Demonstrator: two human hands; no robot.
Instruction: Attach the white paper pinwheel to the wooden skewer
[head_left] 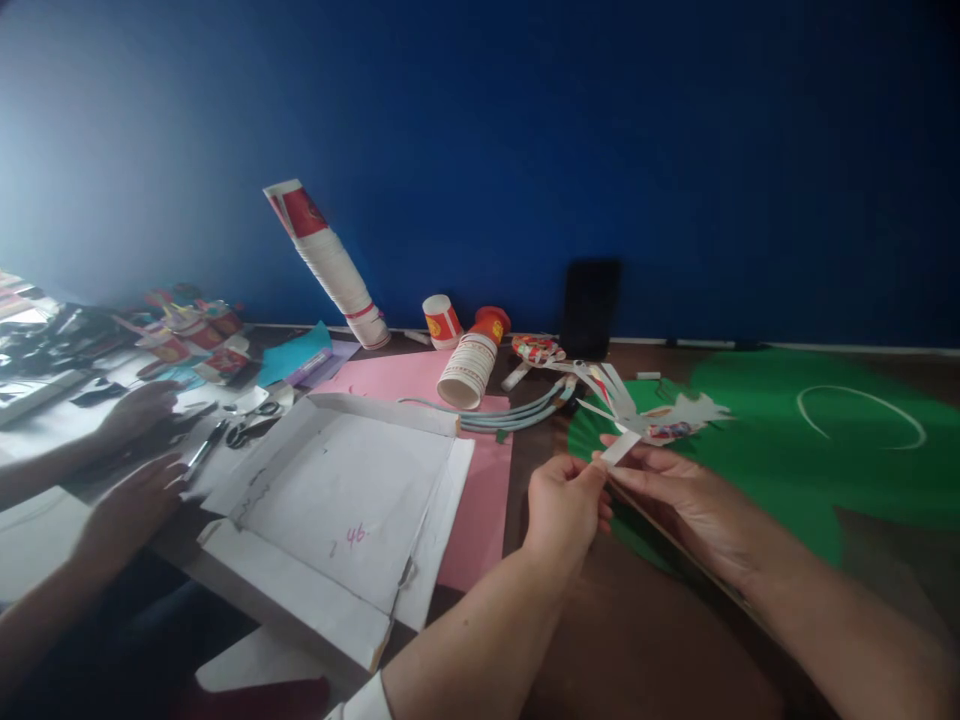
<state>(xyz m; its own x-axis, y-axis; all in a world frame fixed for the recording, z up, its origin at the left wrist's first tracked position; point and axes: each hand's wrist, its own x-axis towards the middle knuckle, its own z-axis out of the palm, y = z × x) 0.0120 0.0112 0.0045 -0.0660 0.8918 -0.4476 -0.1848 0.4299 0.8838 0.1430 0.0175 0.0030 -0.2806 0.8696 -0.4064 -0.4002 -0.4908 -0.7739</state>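
Observation:
My left hand (564, 502) and my right hand (688, 505) meet over the table's right half, each pinching a short white paper strip (621, 448). The strip slants up to the right between my thumbs and fingers; some fingertips are hidden. Just beyond my right hand lies a cut white paper piece (697, 412) with jagged edges and some coloured parts. Several loose white strips (616, 385) fan out behind my hands. Green paper (780, 470) spreads under and to the right of them.
A shallow white cardboard box lid (322, 480) lies left on pink paper (487, 520). Behind stand a leaning cup stack (334, 275), a tipped stack (469, 368), a coiled cable (517, 415) and a dark phone (591, 308). Another person's hands (135, 505) are at left near scissors (251, 425).

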